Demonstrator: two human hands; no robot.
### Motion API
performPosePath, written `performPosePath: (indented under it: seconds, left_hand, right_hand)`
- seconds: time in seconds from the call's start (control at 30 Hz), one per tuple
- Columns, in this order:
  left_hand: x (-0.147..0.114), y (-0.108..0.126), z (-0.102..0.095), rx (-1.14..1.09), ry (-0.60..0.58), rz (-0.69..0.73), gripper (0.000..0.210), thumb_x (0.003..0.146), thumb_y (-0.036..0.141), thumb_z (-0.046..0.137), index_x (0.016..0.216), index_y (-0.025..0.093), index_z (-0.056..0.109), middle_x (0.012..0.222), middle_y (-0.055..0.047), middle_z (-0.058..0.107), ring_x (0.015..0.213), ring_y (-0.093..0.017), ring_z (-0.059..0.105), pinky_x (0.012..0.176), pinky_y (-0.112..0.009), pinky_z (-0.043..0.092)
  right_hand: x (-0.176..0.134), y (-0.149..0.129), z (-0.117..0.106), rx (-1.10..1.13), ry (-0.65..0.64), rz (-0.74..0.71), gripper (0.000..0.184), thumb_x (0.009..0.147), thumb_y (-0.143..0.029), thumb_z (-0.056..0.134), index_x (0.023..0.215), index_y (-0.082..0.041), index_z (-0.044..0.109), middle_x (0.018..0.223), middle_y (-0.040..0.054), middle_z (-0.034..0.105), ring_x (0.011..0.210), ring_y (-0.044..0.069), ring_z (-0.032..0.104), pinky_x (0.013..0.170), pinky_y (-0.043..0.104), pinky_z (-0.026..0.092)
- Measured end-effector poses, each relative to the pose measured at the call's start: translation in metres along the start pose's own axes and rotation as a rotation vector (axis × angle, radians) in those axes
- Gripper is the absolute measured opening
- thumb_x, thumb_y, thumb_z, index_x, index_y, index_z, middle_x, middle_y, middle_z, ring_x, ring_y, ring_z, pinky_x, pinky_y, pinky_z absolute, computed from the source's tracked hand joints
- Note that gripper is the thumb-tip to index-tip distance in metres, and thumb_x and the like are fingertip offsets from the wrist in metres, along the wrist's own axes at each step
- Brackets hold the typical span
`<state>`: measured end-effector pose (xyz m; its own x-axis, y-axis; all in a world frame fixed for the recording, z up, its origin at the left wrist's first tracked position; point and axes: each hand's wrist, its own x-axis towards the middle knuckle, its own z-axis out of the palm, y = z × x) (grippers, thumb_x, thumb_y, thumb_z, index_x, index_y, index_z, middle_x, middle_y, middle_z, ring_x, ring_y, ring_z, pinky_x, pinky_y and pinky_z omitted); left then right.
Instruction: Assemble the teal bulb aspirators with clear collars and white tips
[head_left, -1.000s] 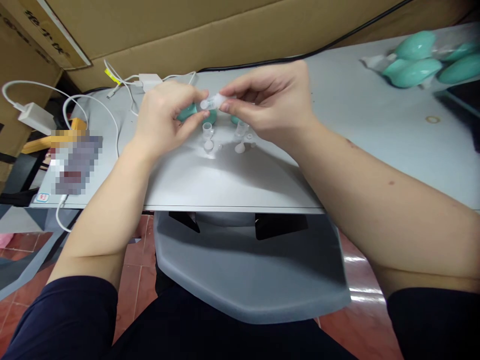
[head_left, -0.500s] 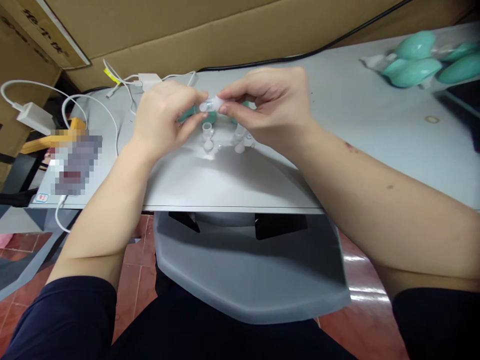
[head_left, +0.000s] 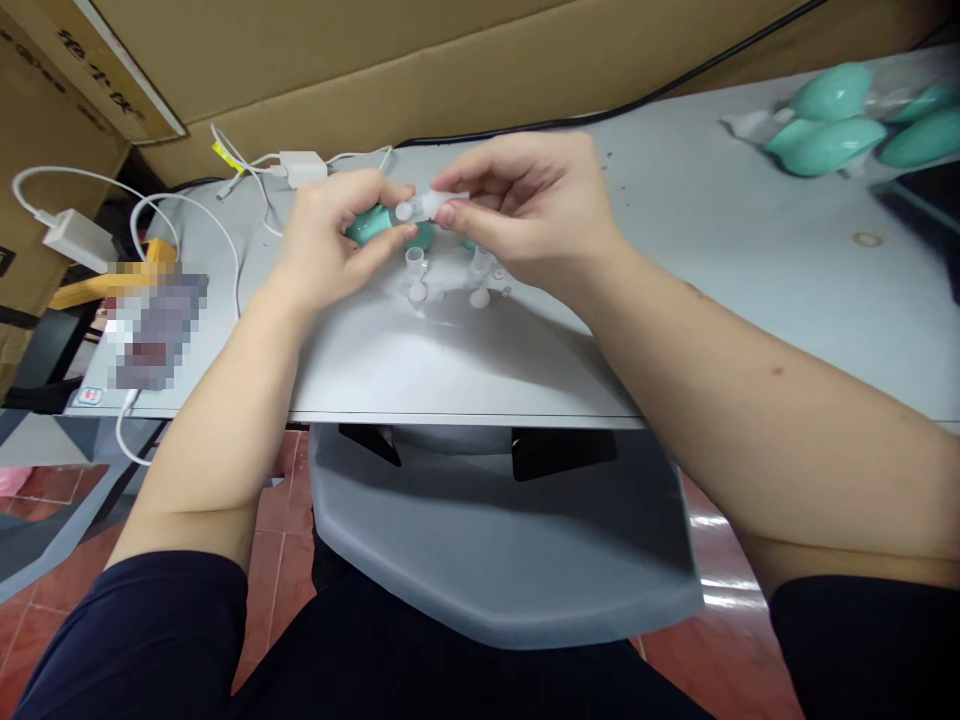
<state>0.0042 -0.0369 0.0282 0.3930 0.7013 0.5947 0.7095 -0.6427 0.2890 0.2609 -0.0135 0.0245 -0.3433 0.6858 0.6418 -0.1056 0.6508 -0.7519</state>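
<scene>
So, starting at the far left, a white adapter [head_left: 82,236] is sitting near a yellow piece [head_left: 81,291], and a pixelated slab [head_left: 161,325] is lying on the table [head_left: 735,220]. Moving in, the left hand [head_left: 324,238] is pinching a clear plastic piece [head_left: 409,210] between thumb and finger, so that grip is clamped on it. A teal bulb [head_left: 367,226] is showing behind the hand, half hidden.

Just below, a clear cup [head_left: 415,259] is standing open end up, with a round white part [head_left: 418,291] lying in front. I'm not spotting anything inside, but it's tiny. Back up top, the clear plastic piece is meeting a white piece [head_left: 444,204] end to end, above the table. A second clear cup [head_left: 479,266] is standing below, with another white part [head_left: 480,298] in front and a small ring [head_left: 507,291] beside it; whatever's inside, I'm not able to tell.

The right hand [head_left: 532,205] is clamping its grip on the white piece. Progress-wise, I'm guessing partway: one pair is looking joined, though how firmly is anyone's guess, while both cups are sitting among loose bits. Far right, teal bulbs [head_left: 847,145] are lying in a group, with see-through plastic [head_left: 890,85] showing among them.
</scene>
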Motion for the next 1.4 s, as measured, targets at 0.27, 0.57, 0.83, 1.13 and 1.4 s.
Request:
performPosePath:
  seconds: [0.27, 0.57, 0.83, 1.13, 1.4]
  left_hand:
    - [0.002, 0.013, -0.006, 0.040, 0.055, 0.090, 0.033, 0.103, 0.063, 0.071, 0.105, 0.031, 0.080, 0.100, -0.005, 0.087, 0.088, -0.029, 0.079, 0.082, -0.048, 0.061]
    - [0.001, 0.004, -0.002, 0.072, 0.018, 0.105, 0.054, 0.104, 0.083, 0.060, 0.108, 0.032, 0.080, 0.092, -0.006, 0.081, 0.082, -0.030, 0.074, 0.078, -0.051, 0.055]
    - [-0.001, 0.010, -0.004, 0.146, -0.086, 0.002, 0.041, 0.106, 0.073, 0.066, 0.121, 0.037, 0.076, 0.108, -0.007, 0.083, 0.101, -0.037, 0.071, 0.095, -0.057, 0.058]
    - [-0.001, 0.012, 0.002, 0.159, -0.017, 0.096, 0.037, 0.109, 0.067, 0.062, 0.115, 0.034, 0.078, 0.102, -0.006, 0.083, 0.098, -0.034, 0.074, 0.090, -0.054, 0.056]
    - [0.006, 0.012, 0.005, 0.008, 0.058, 0.000, 0.049, 0.109, 0.076, 0.056, 0.115, 0.030, 0.072, 0.101, -0.006, 0.080, 0.092, -0.028, 0.073, 0.079, -0.045, 0.056]
  right_hand:
    - [-0.003, -0.005, -0.013, -0.120, -0.071, 0.016, 0.009, 0.094, -0.046, 0.099, 0.101, -0.044, 0.093, 0.100, -0.0020, 0.087, 0.094, 0.034, 0.082, 0.089, 0.052, 0.068]
    - [-0.004, -0.001, -0.006, -0.143, -0.067, -0.004, 0.024, 0.091, -0.060, 0.099, 0.095, -0.037, 0.091, 0.097, 0.0025, 0.087, 0.089, 0.034, 0.081, 0.087, 0.051, 0.069]
    - [-0.008, 0.000, -0.005, -0.169, -0.024, -0.068, 0.009, 0.095, -0.050, 0.092, 0.097, -0.040, 0.092, 0.095, -0.0006, 0.087, 0.087, 0.034, 0.081, 0.085, 0.054, 0.069]
    - [-0.009, 0.004, -0.003, -0.091, 0.002, -0.056, 0.010, 0.092, -0.049, 0.097, 0.095, -0.041, 0.092, 0.093, 0.0003, 0.087, 0.083, 0.034, 0.080, 0.076, 0.053, 0.065]
    - [0.002, 0.015, -0.001, -0.075, -0.066, -0.062, 0.060, 0.092, -0.079, 0.092, 0.126, -0.031, 0.082, 0.123, 0.0065, 0.082, 0.102, 0.031, 0.078, 0.094, 0.048, 0.067]
